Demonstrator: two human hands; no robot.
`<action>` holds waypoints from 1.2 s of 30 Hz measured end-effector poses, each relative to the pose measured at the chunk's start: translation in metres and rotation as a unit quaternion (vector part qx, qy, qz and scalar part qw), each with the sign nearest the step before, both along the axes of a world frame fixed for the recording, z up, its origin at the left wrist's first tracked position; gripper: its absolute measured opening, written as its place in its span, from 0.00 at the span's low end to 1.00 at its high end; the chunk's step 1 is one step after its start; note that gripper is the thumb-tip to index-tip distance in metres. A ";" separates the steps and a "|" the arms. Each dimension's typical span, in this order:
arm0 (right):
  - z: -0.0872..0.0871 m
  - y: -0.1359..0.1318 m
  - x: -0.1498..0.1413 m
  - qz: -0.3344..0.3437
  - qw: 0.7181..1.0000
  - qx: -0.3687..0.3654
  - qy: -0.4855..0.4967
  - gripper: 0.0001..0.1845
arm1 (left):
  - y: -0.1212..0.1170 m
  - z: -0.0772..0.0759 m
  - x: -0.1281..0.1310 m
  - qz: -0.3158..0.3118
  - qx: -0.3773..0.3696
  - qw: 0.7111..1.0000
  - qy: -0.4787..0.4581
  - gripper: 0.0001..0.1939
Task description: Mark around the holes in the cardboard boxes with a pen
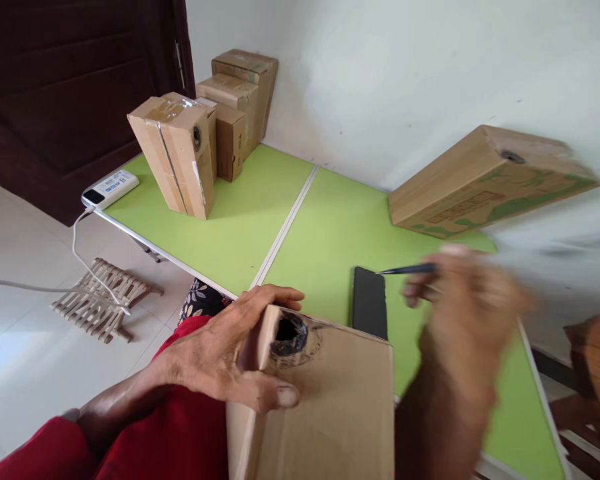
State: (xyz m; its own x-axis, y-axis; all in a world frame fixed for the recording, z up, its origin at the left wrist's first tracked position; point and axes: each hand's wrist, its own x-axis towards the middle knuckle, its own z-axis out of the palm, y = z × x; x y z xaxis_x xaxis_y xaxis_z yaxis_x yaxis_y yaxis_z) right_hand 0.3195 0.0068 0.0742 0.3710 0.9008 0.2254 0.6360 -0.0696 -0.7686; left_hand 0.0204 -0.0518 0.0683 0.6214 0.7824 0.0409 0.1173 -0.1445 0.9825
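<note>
The left hand (215,357) holds a box (330,413), fingers spread. Right of it, the right hand (463,303) pinches a thin tool (414,269).

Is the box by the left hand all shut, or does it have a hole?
Not all shut: the box has a hole with a blackened rim beside the left hand.

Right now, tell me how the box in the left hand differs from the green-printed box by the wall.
The left hand grips the near box; no hand holds the wall box. The near box shows plain cardboard sides; the wall box bears green print. Both are brown, each with a dark-edged hole.
</note>
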 end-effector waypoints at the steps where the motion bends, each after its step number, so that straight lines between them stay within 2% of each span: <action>1: -0.009 0.016 -0.008 0.011 0.999 -0.035 -0.018 0.32 | 0.000 0.000 -0.002 0.006 -0.007 1.000 0.003 0.48; 4: -0.044 0.047 -0.029 0.059 0.981 -0.159 -0.091 0.30 | 0.000 0.001 -0.006 0.016 -0.042 0.999 0.001 0.47; 7: -0.074 0.055 -0.042 0.056 0.953 -0.255 -0.155 0.26 | 0.003 0.001 -0.010 0.016 -0.076 0.997 0.005 0.49; 10: -0.087 0.054 -0.047 0.043 0.924 -0.329 -0.190 0.19 | 0.004 -0.001 -0.012 0.014 -0.083 0.996 0.010 0.48; 14: -0.092 0.051 -0.046 0.026 0.900 -0.384 -0.204 0.20 | 0.004 -0.004 -0.012 0.013 -0.091 0.996 0.005 0.48; 20: -0.097 0.040 -0.044 -0.004 0.892 -0.400 -0.209 0.21 | 0.003 -0.003 -0.011 0.021 -0.093 0.995 0.006 0.47; 25: -0.086 0.006 -0.021 -0.067 0.913 -0.338 -0.219 0.18 | 0.002 0.001 -0.013 0.032 -0.095 0.995 0.014 0.47; 27: -0.085 -0.010 -0.006 -0.110 0.916 -0.312 -0.227 0.22 | 0.002 0.000 -0.012 0.034 -0.098 0.994 0.016 0.46; 31: -0.096 -0.030 0.017 -0.139 0.914 -0.313 -0.217 0.30 | 0.002 -0.004 -0.009 0.046 -0.108 0.993 0.008 0.46; 36: -0.112 -0.031 0.021 -0.145 0.920 -0.303 -0.202 0.33 | 0.003 -0.007 -0.007 0.040 -0.104 0.994 0.011 0.47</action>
